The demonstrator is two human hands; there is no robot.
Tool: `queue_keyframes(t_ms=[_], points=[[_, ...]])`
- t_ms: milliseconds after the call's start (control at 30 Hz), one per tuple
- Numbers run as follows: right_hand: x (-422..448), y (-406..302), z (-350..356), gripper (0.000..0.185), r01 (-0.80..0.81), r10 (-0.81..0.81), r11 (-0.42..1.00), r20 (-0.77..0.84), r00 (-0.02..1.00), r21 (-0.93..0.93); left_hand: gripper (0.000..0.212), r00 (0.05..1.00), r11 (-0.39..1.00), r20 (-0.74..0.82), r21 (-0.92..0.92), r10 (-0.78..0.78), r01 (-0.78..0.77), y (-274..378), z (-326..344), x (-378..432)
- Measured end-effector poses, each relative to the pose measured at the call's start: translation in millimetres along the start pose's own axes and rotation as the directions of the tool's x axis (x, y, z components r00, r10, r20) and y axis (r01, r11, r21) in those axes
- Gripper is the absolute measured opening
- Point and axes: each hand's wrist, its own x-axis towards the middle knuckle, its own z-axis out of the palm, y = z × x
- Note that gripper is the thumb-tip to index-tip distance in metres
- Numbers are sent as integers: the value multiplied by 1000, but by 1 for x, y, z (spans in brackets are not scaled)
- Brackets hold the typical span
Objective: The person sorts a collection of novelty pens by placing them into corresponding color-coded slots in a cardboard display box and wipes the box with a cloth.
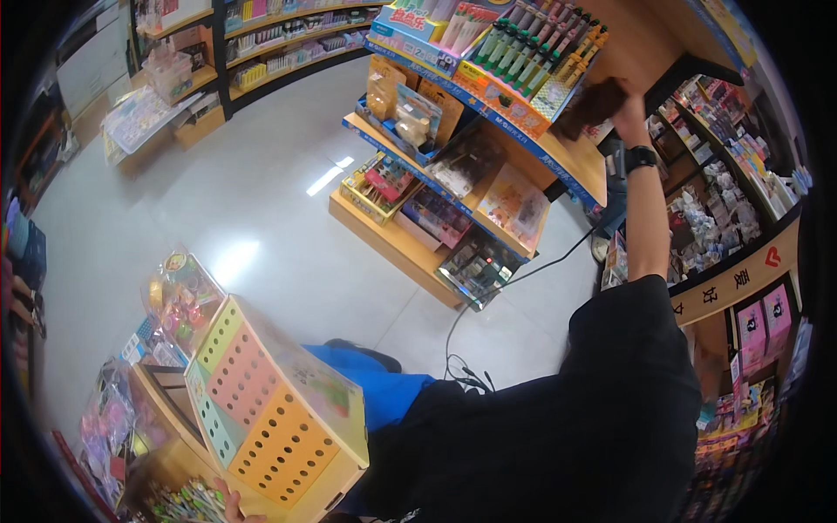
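My left hand, partly cut off by the lower edge, grips a cardboard display box with rows of round holes in green, pink, blue and orange panels. The box is tilted beside my body, and its holes hold nothing. At the upper right my right hand, with a black watch on the wrist, holds a dark brown, cloth-like thing; blur hides exactly what it is. That thing is over the end of the shelf unit's wooden top, close to a display box of pens.
The tiered shelf unit carries packaged goods on its lower boards. A black cable runs from it across the floor. Many pens stand at the lower left, near bagged toys. Stocked shelves line the walls.
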Motion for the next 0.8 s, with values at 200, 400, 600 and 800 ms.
queue_keyframes(t_ms=[200,400,600,800], points=[[-78,64,26,67,147,61,180,160,985,-973,50,999,1000,-46,20,-22,23,-5,9,1],[-188,88,20,39,297,-222,-45,299,928,-954,54,996,1000,-82,-23,-23,21,-20,24,8],[-199,98,29,34,473,-334,-83,472,816,-877,59,986,999,-161,-34,-45,40,-30,41,13],[-222,94,44,53,432,-307,-56,427,851,-900,64,963,999,-266,-52,-29,16,-35,49,17]])
